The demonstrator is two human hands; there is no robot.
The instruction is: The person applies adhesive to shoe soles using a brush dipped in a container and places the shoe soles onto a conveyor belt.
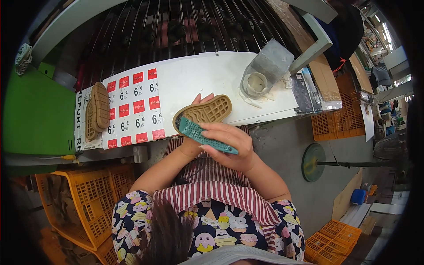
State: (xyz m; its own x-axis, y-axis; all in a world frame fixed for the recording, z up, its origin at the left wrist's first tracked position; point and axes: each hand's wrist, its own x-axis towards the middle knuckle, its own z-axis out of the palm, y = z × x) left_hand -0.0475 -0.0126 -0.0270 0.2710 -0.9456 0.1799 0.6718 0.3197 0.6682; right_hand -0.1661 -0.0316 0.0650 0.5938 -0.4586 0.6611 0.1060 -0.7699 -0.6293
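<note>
The tan sole (215, 110) is at the centre of the frame, its hollow, ribbed side up. The left hand (191, 145) holds it from beneath, fingertips showing past its upper edge; how far that hand closes is hidden. The right hand (232, 140), fingers and thumb pinched together, grips a green tool (194, 130) lying over the sole's left end. White card (194, 75) lies behind. More soles (102, 106) lean together at left; a tub (256, 84) stands upper right. An orange crate (90, 198) sits lower left.
</note>
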